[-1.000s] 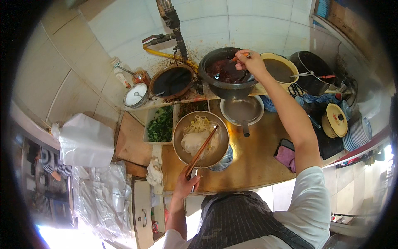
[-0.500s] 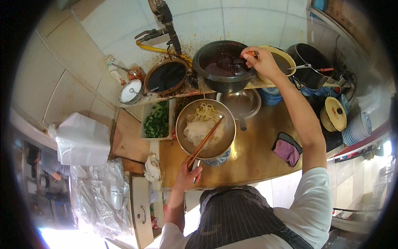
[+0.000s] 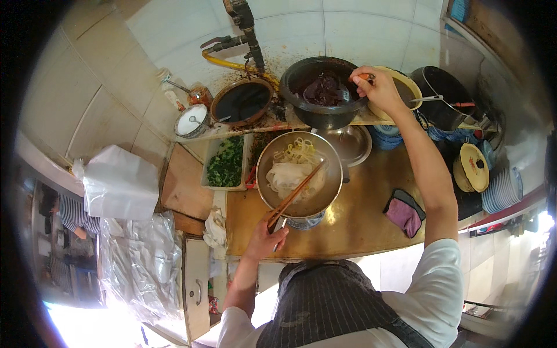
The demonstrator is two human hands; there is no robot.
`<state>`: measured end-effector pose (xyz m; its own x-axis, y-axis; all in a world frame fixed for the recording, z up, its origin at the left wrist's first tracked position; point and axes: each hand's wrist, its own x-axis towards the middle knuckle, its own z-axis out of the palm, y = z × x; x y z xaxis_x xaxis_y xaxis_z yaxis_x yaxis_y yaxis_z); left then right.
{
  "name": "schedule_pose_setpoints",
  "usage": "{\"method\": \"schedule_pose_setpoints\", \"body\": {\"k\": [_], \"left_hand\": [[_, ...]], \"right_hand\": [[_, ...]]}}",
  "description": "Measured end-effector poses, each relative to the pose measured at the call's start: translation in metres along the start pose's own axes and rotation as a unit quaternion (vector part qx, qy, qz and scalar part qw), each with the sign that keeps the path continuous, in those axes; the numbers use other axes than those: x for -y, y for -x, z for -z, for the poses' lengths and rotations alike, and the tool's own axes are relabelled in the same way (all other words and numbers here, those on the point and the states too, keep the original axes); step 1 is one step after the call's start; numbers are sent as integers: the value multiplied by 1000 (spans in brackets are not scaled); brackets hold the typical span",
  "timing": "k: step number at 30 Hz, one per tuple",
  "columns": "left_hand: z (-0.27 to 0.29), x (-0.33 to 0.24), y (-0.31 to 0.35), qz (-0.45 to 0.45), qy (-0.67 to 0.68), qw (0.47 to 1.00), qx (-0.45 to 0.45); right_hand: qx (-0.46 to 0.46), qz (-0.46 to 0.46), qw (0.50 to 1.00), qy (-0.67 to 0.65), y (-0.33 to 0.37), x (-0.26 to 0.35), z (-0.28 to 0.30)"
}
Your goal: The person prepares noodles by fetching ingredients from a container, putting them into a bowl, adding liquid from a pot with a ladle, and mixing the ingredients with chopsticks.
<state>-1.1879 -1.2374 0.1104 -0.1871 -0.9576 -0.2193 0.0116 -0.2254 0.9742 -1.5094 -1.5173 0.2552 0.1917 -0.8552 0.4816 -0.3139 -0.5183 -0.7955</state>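
The left grip (image 3: 270,238) is closed around the handle of a steel pan (image 3: 332,177) and a pair of chopsticks (image 3: 300,189), which slant across the pan. White noodles (image 3: 285,176) and pale sprouts (image 3: 303,148) lie inside it. Beyond the pan to the right, the right grip (image 3: 380,91) pinches an orange-handled utensil (image 3: 365,76) over a dark pot (image 3: 326,120) of red-brown sauce (image 3: 325,88). Leafy greens (image 3: 225,163) sit left of the pan; a purple cloth (image 3: 404,214) lies to its right on the bench (image 3: 360,235).
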Motion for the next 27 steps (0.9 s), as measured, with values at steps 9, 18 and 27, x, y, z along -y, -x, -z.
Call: {"method": "schedule_pose_setpoints", "body": {"k": [9, 18, 27], "left_hand": [[-3, -9, -2, 11, -3, 999, 31], [-12, -44, -9, 51, 28, 998, 36], [-17, -68, -9, 56, 34, 995, 81]], "right_hand": [[-126, -98, 982, -105, 2, -2, -28], [-207, -164, 933, -246, -14, 27, -2], [-195, -150, 944, -222, -3, 43, 8]]}}
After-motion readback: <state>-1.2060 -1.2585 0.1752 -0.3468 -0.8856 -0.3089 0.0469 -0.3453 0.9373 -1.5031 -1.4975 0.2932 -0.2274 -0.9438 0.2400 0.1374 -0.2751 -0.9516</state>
